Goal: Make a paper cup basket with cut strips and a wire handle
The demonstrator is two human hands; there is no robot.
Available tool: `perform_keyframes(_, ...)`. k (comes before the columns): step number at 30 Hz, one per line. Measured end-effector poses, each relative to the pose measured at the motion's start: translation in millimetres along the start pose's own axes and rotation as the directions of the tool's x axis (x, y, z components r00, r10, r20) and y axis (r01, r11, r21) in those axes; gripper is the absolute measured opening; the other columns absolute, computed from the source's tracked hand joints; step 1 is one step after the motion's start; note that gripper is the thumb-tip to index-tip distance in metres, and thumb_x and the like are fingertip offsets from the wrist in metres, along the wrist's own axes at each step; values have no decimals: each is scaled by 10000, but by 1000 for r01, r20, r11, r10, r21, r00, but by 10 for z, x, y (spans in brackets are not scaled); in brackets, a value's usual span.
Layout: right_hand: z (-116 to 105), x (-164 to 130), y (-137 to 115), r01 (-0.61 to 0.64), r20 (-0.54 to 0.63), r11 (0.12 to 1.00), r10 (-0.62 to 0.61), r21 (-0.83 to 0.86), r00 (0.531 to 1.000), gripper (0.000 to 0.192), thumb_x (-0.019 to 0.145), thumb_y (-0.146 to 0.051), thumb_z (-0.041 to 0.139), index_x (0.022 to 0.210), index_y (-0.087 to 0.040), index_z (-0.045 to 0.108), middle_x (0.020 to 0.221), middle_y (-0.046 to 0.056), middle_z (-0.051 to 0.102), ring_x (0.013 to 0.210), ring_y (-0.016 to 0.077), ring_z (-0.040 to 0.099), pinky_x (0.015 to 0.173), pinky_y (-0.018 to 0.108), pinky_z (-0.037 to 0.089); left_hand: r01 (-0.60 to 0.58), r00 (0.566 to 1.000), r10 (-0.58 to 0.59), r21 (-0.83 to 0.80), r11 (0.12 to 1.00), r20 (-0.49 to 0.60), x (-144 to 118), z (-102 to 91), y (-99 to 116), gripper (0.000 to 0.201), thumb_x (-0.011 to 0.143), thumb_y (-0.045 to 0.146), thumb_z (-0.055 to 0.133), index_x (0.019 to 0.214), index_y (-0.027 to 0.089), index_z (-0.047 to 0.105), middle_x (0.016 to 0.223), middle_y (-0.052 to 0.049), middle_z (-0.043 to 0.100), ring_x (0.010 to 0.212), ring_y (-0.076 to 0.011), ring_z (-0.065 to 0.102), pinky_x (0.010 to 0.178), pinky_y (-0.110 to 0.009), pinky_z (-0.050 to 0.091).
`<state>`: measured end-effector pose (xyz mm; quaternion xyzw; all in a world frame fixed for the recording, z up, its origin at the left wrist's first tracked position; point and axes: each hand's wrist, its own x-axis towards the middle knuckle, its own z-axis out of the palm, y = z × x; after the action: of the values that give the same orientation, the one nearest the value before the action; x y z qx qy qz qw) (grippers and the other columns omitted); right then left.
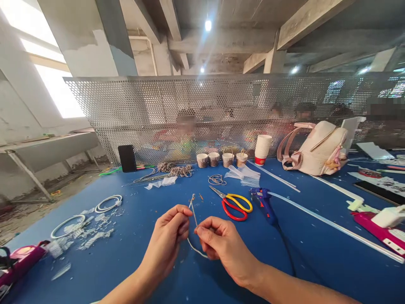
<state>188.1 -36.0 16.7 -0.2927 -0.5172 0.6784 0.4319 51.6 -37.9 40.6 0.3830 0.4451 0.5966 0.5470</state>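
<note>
Between my two hands, near the middle of the blue table, a thin pale cord [195, 216] is bent into a narrow loop pointing up. My left hand [169, 236] pinches one side of it between thumb and fingers. The other side is pinched by my right hand [223, 245], whose fingertips are a little apart from the left ones. A length of the cord sags below, behind the fingers. Just beyond my right hand lie scissors [233, 203] with one red and one yellow handle. A blue glue gun [265, 204] rests to their right.
Paper cups [202, 160] stand along a perforated metal screen [139, 114], near bundles of cord [177, 169] and clear strips [243, 174]. White rings [68, 227] and plastic scraps lie left. A stack of cups [263, 150], a pink backpack [322, 147] and a power strip [379, 228] are right.
</note>
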Motion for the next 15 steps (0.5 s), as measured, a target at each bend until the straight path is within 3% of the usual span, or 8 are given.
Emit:
perform_keyframes(5, 52, -92, 72, 158, 92, 927, -134, -340, 987, 196, 848, -344, 541, 763, -182, 611, 585, -27, 555, 497, 86, 445, 482, 218, 332, -18, 999, 13, 134, 991, 37, -28, 39, -35, 231, 680, 358, 721, 666, 158, 608, 476, 70, 368, 459, -59, 274, 419, -184, 234)
perform_keyframes(7, 54, -125, 96, 295, 175, 809, -239, -509, 955, 198, 856, -309, 522, 740, -191, 630, 622, -2, 595, 560, 117, 504, 551, 246, 374, -14, 999, 7, 146, 989, 47, -14, 33, -22, 262, 656, 379, 751, 663, 160, 607, 461, 75, 367, 448, -54, 257, 412, -183, 215)
perform_keyframes(9, 25, -136, 83, 435, 273, 621, -343, -652, 899, 212, 850, -332, 541, 738, -192, 654, 673, 34, 640, 634, 158, 549, 643, 295, 393, -11, 999, 5, 125, 992, 49, 8, 13, 30, 283, 631, 388, 773, 654, 151, 618, 468, 74, 362, 453, -51, 245, 410, -177, 213)
perform_keyframes(11, -34, -115, 27, 490, 306, 494, -407, -718, 860, 230, 849, -366, 552, 763, -189, 671, 738, 66, 668, 708, 193, 576, 715, 333, 394, 18, 998, -23, 83, 996, 52, 27, -12, 108, 299, 598, 379, 798, 629, 140, 621, 485, 72, 356, 461, -47, 238, 407, -171, 217)
perform_keyframes(12, -72, -91, -11, 479, 271, 502, -432, -720, 860, 239, 856, -372, 541, 775, -189, 672, 765, 71, 671, 736, 197, 581, 730, 335, 398, 50, 997, -53, 56, 997, 59, 32, -23, 145, 307, 575, 368, 814, 616, 135, 619, 493, 72, 354, 461, -44, 233, 399, -168, 211)
perform_keyframes(13, -111, -60, -50, 443, 198, 563, -442, -698, 875, 241, 866, -371, 524, 795, -193, 670, 790, 66, 670, 756, 192, 583, 732, 325, 406, 93, 993, -95, 27, 995, 74, 32, -31, 175, 315, 552, 357, 829, 610, 130, 616, 502, 71, 355, 458, -41, 227, 389, -166, 199)
perform_keyframes(15, -184, 13, -113, 323, 11, 767, -382, -555, 924, 224, 862, -380, 521, 839, -205, 660, 801, 39, 656, 748, 166, 579, 705, 291, 425, 194, 974, -190, -17, 981, 120, 21, -39, 199, 321, 525, 326, 847, 613, 120, 618, 518, 67, 367, 454, -33, 218, 373, -162, 172)
